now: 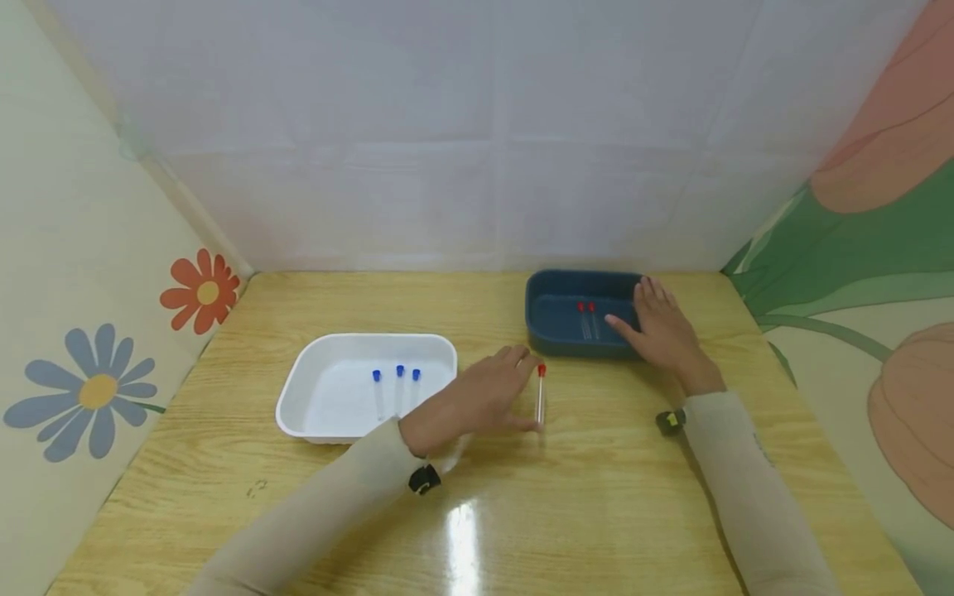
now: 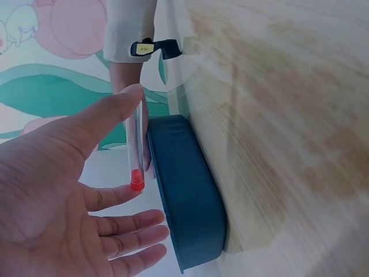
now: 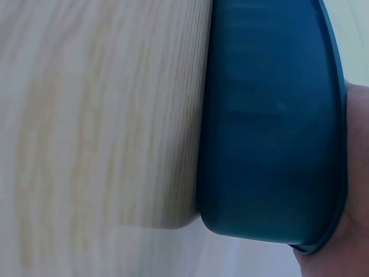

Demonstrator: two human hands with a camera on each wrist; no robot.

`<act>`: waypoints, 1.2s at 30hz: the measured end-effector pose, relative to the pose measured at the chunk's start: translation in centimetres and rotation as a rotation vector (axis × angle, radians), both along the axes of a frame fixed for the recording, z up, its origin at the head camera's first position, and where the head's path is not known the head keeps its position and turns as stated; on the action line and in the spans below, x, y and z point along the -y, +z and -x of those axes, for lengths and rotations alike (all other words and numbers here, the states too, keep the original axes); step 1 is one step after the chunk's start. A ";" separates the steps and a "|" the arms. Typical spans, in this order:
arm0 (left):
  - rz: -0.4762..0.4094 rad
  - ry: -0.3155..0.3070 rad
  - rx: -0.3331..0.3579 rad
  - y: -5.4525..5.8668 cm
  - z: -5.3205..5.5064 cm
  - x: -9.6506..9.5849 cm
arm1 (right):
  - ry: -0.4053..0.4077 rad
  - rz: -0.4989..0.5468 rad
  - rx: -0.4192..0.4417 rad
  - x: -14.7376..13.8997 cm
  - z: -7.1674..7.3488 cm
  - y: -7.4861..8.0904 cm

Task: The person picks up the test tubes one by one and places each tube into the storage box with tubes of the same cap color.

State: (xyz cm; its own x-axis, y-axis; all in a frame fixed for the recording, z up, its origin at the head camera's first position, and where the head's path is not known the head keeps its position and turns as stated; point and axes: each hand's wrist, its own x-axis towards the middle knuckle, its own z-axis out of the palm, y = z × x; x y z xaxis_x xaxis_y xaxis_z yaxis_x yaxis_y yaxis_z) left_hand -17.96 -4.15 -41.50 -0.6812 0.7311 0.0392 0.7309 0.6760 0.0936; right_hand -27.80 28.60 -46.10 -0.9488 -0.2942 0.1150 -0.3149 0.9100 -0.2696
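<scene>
My left hand [image 1: 493, 391] pinches a clear tube with a red cap [image 1: 540, 399] lengthwise, thumb at the bare end and index finger at the cap. In the left wrist view, the tube [image 2: 136, 138] spans that gap while the other fingers spread loosely. At the dark blue tray [image 1: 585, 348], my right hand [image 1: 662, 331] rests on the right rim, fingers extended and thumb reaching over the inside. Two red-capped tubes [image 1: 586, 319] lie in this tray. From the right wrist view, only part of that hand [image 3: 340, 245] shows, against the tray's rim.
A white tray [image 1: 298, 406] stands on the left, holding three tubes with blue caps [image 1: 400, 372]; the left forearm passes over its near right corner. The wooden table [image 1: 596, 497] ends at a white backdrop [image 1: 417, 199] behind the blue tray, with painted panels on both sides.
</scene>
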 end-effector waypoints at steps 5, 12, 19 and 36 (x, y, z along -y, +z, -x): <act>-0.002 -0.014 -0.012 0.4 0.4 0.0 | 0.003 -0.001 0.006 0.0 -0.1 0.1; 0.001 -0.022 0.002 0.6 0.5 -0.1 | -0.005 -0.009 0.013 0.0 -0.1 0.0; -0.013 -0.037 -0.023 0.6 1.1 -0.3 | -0.002 -0.010 -0.005 -0.1 0.0 -0.1; -0.035 -0.012 -0.003 1.3 2.1 -1.6 | 0.000 -0.008 0.007 -0.1 0.0 0.1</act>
